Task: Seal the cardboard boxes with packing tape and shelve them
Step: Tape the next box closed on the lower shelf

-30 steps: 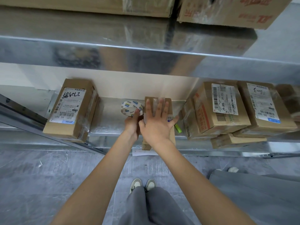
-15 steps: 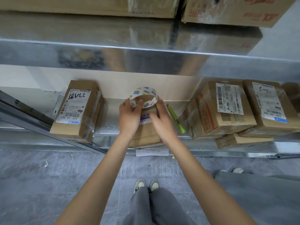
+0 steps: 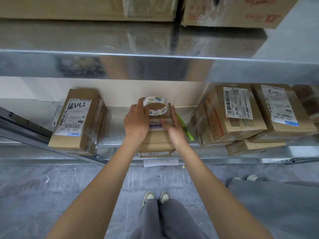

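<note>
A small cardboard box [image 3: 156, 142] lies on the metal shelf [image 3: 117, 135] in the middle, its near end poking over the shelf's front edge. A roll of packing tape [image 3: 155, 105], white with blue marks, sits over the box's far end. My left hand [image 3: 136, 121] grips the roll from the left, fingers curled on its rim. My right hand [image 3: 173, 128] rests on the box's right side, thumb pressed on the white label on top. The box's top is partly hidden by both hands.
A labelled box [image 3: 77, 119] stands at the left, several labelled boxes [image 3: 236, 112] are stacked at the right. A green marker [image 3: 185, 126] lies right of the middle box. Large cartons [image 3: 233, 11] fill the upper shelf. A paper slip [image 3: 160, 163] hangs from the shelf's edge.
My left hand lifted the tape roll from the shelf onto the box's far end. My right hand left the box's top and slid to its right side.
</note>
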### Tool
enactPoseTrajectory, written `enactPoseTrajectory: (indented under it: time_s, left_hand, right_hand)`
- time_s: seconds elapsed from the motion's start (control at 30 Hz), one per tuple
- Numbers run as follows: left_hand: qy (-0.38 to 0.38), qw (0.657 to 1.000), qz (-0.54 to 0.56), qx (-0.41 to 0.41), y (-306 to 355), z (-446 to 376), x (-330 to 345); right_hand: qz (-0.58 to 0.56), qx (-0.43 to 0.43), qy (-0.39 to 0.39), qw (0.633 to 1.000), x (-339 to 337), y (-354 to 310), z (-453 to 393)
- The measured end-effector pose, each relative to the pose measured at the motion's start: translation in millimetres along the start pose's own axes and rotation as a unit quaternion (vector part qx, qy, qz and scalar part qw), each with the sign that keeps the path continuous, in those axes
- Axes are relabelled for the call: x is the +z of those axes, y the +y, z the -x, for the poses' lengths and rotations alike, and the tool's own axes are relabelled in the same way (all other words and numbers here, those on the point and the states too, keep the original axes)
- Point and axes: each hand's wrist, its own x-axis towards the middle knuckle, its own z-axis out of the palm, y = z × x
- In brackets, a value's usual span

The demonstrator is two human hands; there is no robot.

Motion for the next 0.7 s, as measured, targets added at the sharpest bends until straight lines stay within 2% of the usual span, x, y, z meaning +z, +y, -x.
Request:
enactPoseTrajectory:
  time_s: [0.07, 0.13, 0.2, 0.27, 0.4, 0.5, 0.6, 0.7]
  left_hand:
    - [0.013, 0.999, 0.045, 0.018, -8.3, -0.9, -5.9]
    - [0.018, 0.997, 0.069, 0.023, -9.6, 2.3, -9.3]
    - [0.02, 0.997, 0.076, 0.028, -8.2, 4.5, -9.6]
    - [0.02, 0.997, 0.069, 0.033, -7.8, 3.6, -8.9]
    - [0.012, 0.998, 0.045, 0.041, -7.9, 1.3, -7.6]
    - [0.023, 0.992, 0.102, 0.063, -5.3, 1.3, -9.3]
    - [0.037, 0.983, 0.104, 0.147, -0.8, -2.8, -17.1]
    - [0.014, 0.975, 0.019, 0.219, -1.3, -6.5, -27.2]
  right_hand:
    - [0.026, -0.013, 0.004, 1.0, -1.3, 1.6, -0.2]
    - [0.13, -0.049, 0.016, 0.99, -1.4, 5.4, -3.0]
    - [0.334, -0.101, 0.025, 0.937, 0.9, 6.3, -4.3]
    - [0.46, -0.139, 0.036, 0.876, 3.3, 5.1, -4.2]
    - [0.497, -0.123, 0.021, 0.859, 3.5, 4.3, -4.5]
    - [0.511, -0.112, 0.019, 0.852, 4.2, 0.8, -2.7]
    - [0.51, -0.112, 0.02, 0.852, 4.1, -2.0, -1.0]
    - [0.507, -0.114, 0.021, 0.854, 4.0, -1.8, -1.7]
